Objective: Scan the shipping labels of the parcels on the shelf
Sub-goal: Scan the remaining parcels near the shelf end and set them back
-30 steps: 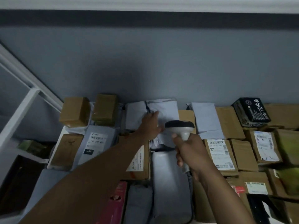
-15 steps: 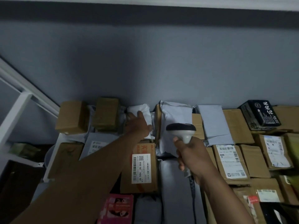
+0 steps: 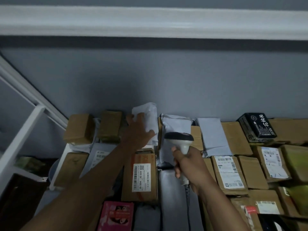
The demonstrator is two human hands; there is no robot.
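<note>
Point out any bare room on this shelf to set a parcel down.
Hardly any. Parcels lie edge to edge from the brown boxes at the left to the black box at the right. The only opening shows where the left hand tips up a white mailer. The right hand holds the scanner.

Grey wall behind everything, with a white beam running across the top. White frame off to the left, something green and blurry below it.
</note>
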